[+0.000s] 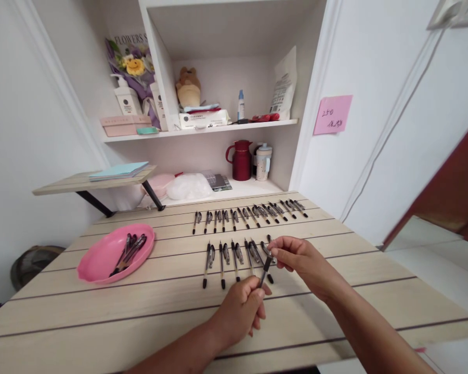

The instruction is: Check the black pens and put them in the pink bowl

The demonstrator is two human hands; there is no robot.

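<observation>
My left hand (pixel 244 307) is closed around the rear of a black-gripped pen (pixel 266 265), held slanting over the table. The fingers of my right hand (pixel 299 255) pinch at the pen's upper end; the exact part between them is hidden. Just beyond my hands lies a front row of slim black-ended pen pieces (pixel 222 266), with short dark, clear parts (pixel 226 254) beside them. Farther back is a longer row of similar pen pieces (pixel 234 220). At the left, a pink plastic dish (pixel 91 265) holds several dark pens (pixel 128 253).
The wooden slatted table (pixel 159 332) meets a white shelf unit at the back. A small raised stand (pixel 62 184) with blue paper (pixel 119 171) is at back left. A red jug (pixel 242 160) and a light cup (pixel 263 162) stand on the lower shelf.
</observation>
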